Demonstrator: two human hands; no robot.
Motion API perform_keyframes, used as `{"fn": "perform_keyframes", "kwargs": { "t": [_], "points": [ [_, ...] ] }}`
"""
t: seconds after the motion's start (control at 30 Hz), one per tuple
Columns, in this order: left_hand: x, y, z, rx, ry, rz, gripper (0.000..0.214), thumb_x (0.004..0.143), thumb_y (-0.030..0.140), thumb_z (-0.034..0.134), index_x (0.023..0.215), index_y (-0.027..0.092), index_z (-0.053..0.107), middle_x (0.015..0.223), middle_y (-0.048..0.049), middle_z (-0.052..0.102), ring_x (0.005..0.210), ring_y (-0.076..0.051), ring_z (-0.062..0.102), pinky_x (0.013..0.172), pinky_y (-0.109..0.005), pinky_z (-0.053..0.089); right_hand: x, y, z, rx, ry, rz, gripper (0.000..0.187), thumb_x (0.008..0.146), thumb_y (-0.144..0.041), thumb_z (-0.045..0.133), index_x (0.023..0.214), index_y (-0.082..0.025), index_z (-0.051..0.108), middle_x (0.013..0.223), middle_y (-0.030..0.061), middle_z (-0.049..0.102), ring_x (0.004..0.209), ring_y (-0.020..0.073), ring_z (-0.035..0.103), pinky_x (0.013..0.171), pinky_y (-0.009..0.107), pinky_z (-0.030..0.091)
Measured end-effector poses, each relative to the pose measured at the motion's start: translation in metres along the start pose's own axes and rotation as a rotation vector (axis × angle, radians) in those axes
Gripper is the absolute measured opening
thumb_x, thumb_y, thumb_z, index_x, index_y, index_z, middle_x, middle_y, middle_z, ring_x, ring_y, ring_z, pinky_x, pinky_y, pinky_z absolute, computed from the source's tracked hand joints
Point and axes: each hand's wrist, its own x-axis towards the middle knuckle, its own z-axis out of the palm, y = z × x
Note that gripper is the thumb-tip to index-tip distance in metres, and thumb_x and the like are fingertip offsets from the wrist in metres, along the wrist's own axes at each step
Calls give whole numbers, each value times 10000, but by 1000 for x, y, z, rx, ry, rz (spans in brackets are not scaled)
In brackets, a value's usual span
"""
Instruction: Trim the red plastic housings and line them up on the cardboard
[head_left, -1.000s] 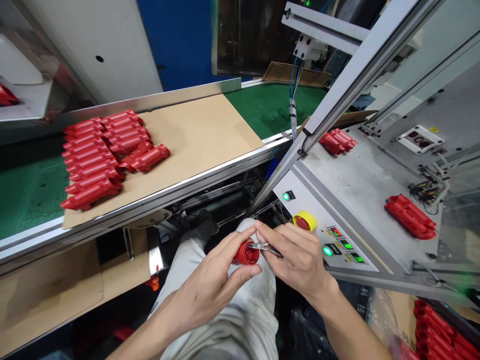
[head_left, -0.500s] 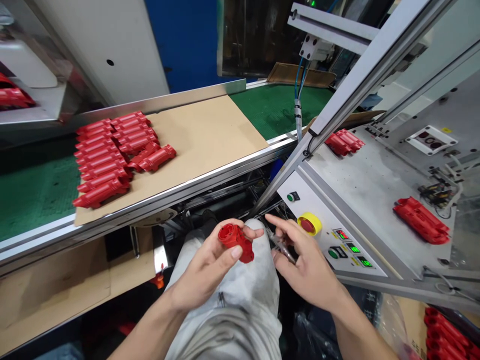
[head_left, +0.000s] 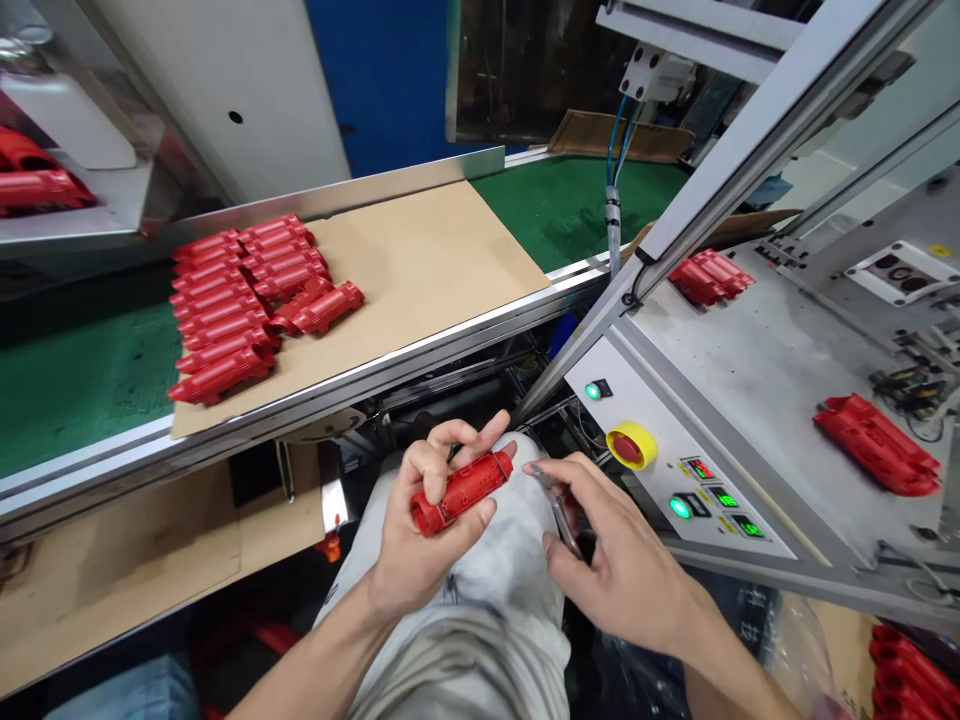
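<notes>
My left hand (head_left: 431, 515) is closed around a red plastic tubular housing (head_left: 465, 492) above my lap. Its long side with rows of small holes faces up, and one end points to the right. My right hand (head_left: 600, 535), a short way to the right, grips a slim grey metal hand tool (head_left: 561, 510) between thumb and fingers. The tool's tip lies by the index finger, apart from the housing; its exact kind is hard to make out. Similar red housings (head_left: 225, 330) lie in rows on a cardboard sheet (head_left: 420, 250) on the conveyor.
At right stands a machine frame with a control panel (head_left: 667, 470), a yellow-ringed red stop button (head_left: 631, 446) and lit green buttons. More red parts (head_left: 877, 445) lie on its metal bed. An aluminium conveyor rail (head_left: 390, 358) runs in front of me; an upright post (head_left: 697, 170) rises at right.
My left hand has turned the red housing from end-on to lengthwise. The right hand keeps the tool near it. Two green panel buttons have lit up, and the view has shifted slightly.
</notes>
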Motion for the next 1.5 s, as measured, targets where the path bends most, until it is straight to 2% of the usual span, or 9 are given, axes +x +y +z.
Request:
{"fn": "perform_keyframes", "kwargs": {
  "t": [0.1,0.2,0.3,0.5,0.63,0.77,1.0,1.2,1.5],
  "points": [
    [-4,-2,2,96,-28,67,388,950,-30,678,851,208,388,1354,-13,489,1582,-413,448,1268,-708,455,-2,-1,2,-33,88,-50,579,948,-151,618,1513,-264,552,1116,49,654,869,164,645,826,352,597],
    [-10,-3,3,235,-36,160,369,966,-74,616,807,191,415,1328,4,473,1598,-366,431,1238,-678,522,-5,0,5,-50,190,-122,524,973,-179,645,1492,-240,604,1098,66,686,889,171,679,797,331,614],
    [-14,-5,5,305,-36,218,378,970,-101,574,779,184,417,1306,15,458,1585,-323,452,1195,-646,589,-7,-2,8,-48,221,-152,558,958,-152,661,1508,-237,607,1083,71,712,927,183,706,723,299,619],
    [-18,-9,5,427,-52,257,415,947,-129,580,756,175,371,1305,53,479,1540,-283,523,1186,-607,617,-3,-7,10,-79,240,-210,542,930,-123,670,1466,-197,645,1071,91,738,880,189,719,603,279,598],
    [-18,-10,9,482,-46,299,453,926,-181,538,711,146,311,1290,85,504,1519,-205,548,1216,-502,613,-1,-8,9,-114,226,-215,512,942,-135,666,1452,-179,654,1049,92,737,848,189,718,645,307,624],
    [-19,-13,12,489,-40,351,478,934,-193,507,692,126,247,1273,93,527,1521,-163,540,1239,-472,593,-2,-8,9,-130,237,-233,505,953,-132,665,1454,-188,653,1030,82,738,840,185,721,689,319,645],
    [-20,-18,9,575,77,315,316,977,33,691,837,231,489,1166,54,568,1385,-224,672,1137,-531,665,-1,-6,9,-101,271,-242,487,948,-131,676,1430,-195,670,1019,79,737,830,179,727,733,329,670],
    [-16,-13,11,581,39,335,423,961,-46,644,729,156,354,1178,72,534,1435,-217,628,1170,-557,636,2,-2,8,-64,246,-241,525,965,-143,663,1485,-208,628,1019,80,725,861,190,700,744,344,651],
    [-11,-11,11,585,-40,351,447,894,-185,568,762,173,335,1252,110,525,1473,-169,596,1211,-491,615,3,3,8,-126,254,-263,460,989,-132,651,1447,-174,659,979,76,729,815,180,700,732,334,644]
  ]
}}
